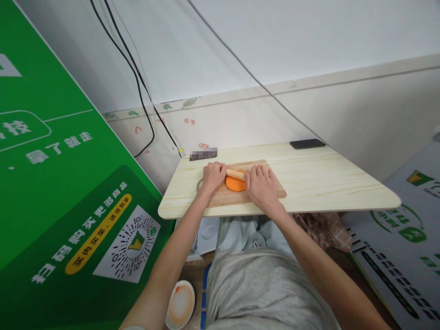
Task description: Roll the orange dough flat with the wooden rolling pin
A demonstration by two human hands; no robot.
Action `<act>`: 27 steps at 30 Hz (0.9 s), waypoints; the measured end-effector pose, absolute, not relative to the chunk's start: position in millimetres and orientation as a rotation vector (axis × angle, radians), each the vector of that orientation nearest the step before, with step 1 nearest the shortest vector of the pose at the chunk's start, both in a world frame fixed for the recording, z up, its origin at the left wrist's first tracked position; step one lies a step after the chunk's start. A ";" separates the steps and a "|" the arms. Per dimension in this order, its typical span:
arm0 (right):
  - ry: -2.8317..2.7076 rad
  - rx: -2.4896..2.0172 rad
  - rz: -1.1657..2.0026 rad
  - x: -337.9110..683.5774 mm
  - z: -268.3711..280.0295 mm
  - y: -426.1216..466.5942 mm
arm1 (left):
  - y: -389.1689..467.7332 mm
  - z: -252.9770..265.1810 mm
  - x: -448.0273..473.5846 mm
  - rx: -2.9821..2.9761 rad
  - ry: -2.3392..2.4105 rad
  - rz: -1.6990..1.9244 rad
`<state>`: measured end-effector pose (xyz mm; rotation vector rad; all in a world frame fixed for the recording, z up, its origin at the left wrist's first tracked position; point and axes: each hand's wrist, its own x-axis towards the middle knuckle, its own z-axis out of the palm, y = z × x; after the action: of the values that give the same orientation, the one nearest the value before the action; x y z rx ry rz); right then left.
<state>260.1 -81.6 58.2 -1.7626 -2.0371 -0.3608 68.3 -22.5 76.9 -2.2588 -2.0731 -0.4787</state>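
Observation:
A pale wooden rolling pin [235, 174] lies across a flat orange piece of dough [235, 184], which rests on a wooden cutting board [223, 199]. Around the pin's left end my left hand [213, 176] is closed. My right hand [261, 184] is closed over the other end, with its fingers curled and the thumb toward the dough. Both hands hide the ends of the pin, and the right one covers part of the board.
The board lies on a light wood-grain table [330, 183]. Behind it are a dark phone [307, 144] and a partly blurred dark object [202, 154]. Cables [137, 73] hang at the wall. A green panel [51, 183] stands left; a white bowl [180, 304] sits below.

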 end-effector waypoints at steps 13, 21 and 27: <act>-2.073 -1.731 -0.310 253.3 60.3 -96.7 | -26.5 77.2 66.4 -2.293 -1.983 -0.315; -2.209 -1.844 -0.189 269.3 82.3 -68.8 | -21.9 72.7 65.1 -2.313 -1.977 -0.375; -2.247 -1.863 -0.112 277.9 87.5 -46.0 | -20.3 72.0 65.2 -2.303 -1.964 -0.376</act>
<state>277.9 -46.0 87.5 -1.8634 -2.2471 -0.1116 65.2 -20.3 72.0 -2.3032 -1.9638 -0.3761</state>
